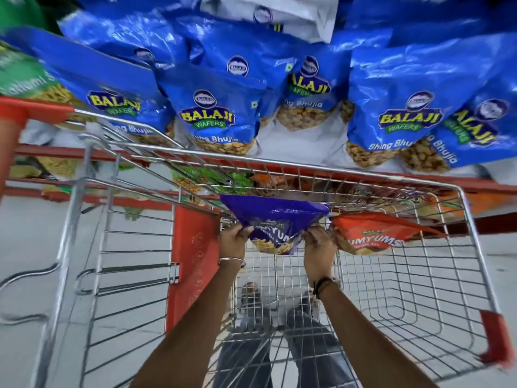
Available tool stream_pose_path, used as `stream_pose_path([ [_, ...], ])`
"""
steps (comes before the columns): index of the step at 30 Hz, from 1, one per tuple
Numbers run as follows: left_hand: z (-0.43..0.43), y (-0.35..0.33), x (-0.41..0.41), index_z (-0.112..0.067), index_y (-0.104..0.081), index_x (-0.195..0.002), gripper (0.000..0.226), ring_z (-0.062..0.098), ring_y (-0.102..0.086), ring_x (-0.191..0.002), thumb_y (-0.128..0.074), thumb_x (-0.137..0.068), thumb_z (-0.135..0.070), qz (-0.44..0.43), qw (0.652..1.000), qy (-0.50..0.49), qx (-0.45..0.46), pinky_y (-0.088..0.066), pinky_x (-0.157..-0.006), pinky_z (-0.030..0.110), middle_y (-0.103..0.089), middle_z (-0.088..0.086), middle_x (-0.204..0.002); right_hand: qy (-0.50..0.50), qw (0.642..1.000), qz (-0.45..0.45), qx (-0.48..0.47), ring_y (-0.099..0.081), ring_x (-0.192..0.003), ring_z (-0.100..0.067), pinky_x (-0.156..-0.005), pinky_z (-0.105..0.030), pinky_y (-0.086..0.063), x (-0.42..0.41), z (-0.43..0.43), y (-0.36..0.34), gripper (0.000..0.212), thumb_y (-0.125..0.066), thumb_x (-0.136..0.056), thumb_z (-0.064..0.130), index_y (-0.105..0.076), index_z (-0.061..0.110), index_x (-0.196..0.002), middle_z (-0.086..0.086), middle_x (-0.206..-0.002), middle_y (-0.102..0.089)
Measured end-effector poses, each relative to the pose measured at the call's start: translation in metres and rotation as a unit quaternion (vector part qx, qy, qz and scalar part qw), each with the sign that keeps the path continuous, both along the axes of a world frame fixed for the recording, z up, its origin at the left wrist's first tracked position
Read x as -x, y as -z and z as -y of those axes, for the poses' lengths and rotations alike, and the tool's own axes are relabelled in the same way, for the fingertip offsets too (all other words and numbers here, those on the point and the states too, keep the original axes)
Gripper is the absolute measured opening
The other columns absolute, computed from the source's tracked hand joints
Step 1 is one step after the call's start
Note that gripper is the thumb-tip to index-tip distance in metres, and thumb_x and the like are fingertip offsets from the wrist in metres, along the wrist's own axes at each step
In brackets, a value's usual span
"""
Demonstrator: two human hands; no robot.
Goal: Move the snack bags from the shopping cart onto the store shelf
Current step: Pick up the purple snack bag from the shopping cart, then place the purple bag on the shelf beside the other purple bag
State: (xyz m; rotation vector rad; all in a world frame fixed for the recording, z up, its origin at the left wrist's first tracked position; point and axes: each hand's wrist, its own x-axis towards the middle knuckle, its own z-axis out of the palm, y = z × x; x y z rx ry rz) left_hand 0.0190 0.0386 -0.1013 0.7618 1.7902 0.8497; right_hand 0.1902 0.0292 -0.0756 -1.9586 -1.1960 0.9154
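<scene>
A purple snack bag point(275, 218) is held up inside the wire shopping cart point(458, 264), near its far end. My left hand point(233, 240) grips the bag's left lower edge and my right hand point(319, 249) grips its right lower edge. Just right of it a red snack bag point(372, 236) leans against the cart's far wall. The store shelf point(293, 144) rises beyond the cart, its red front rail point(475, 186) level with the cart's rim.
Several blue Balaji bags point(215, 119) stand packed on the shelf, with a white gap between them. Green bags point(25, 77) are at the far left. Lower shelves hold green and orange packs point(221, 177). The cart's red side panel point(193, 256) stands left of my left wrist.
</scene>
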Motion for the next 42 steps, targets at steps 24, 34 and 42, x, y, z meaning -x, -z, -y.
stream_pose_path([
  [24, -0.044, -0.401, -0.006, -0.003, -0.058, -0.068, 0.012, 0.002, -0.058, -0.044, -0.066, -0.077, -0.001, 0.083, 0.937, 0.049, -0.337, -0.056, -0.047, 0.019, -0.057, 0.006, -0.057, 0.033, 0.925, -0.231, -0.302, -0.063, -0.059, -0.004, -0.071, -0.035, -0.055, -0.043, -0.047, -0.342, 0.006, -0.067, -0.079, 0.016, -0.069, 0.015, -0.085, -0.005, -0.072, -0.067],
  [34, -0.126, -0.526, -0.027, -0.014, -0.056, -0.058, 0.024, 0.022, -0.057, -0.067, -0.067, -0.077, -0.005, 0.065, 0.871, 0.005, -0.487, -0.059, -0.051, 0.027, -0.053, 0.009, -0.061, 0.005, 0.85, -0.287, -0.441, -0.059, -0.061, 0.001, -0.06, -0.013, -0.053, -0.053, -0.145, -0.48, 0.009, -0.063, -0.081, 0.007, -0.063, 0.008, -0.09, -0.003, -0.072, -0.061],
  [42, -0.2, -0.511, -0.041, -0.008, -0.06, -0.075, 0.008, 0.014, -0.056, -0.065, -0.067, -0.078, -0.007, 0.081, 0.858, -0.096, -0.497, -0.058, -0.051, 0.02, -0.061, 0.01, -0.071, 0.028, 0.843, -0.242, -0.479, -0.063, -0.092, -0.025, -0.085, -0.046, -0.054, -0.043, -0.241, -0.467, 0.005, -0.067, -0.074, 0.036, -0.068, 0.04, -0.077, -0.003, -0.089, -0.068],
])
